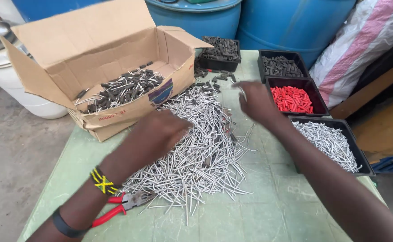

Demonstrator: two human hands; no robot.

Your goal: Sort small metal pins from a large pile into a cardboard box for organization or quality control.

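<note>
While the left hand [160, 134] lies palm-down with its fingers curled into the pile of bent wires [196, 148], whether it pinches any of them cannot be told. The right hand [255, 102] hovers blurred just past the pile's far side, its fingers loosely bent around a thin pale wire [241, 92] at the fingertips; how firmly it grips cannot be told. The pile fills the middle of the table [259, 210]. Red-handled pliers [120, 207] lie near the near left edge, beside the left wrist with its two bands. An open cardboard box [111, 67] of dark sleeves sits on the far left corner. Along the right edge stand black trays: one of wires [328, 143] nearest, one of red caps [291, 99] beyond it, then one of dark sleeves [280, 66]; another dark-sleeve tray [222, 51] is at the far edge. Blue drums [290, 22] stand behind the table.
</note>
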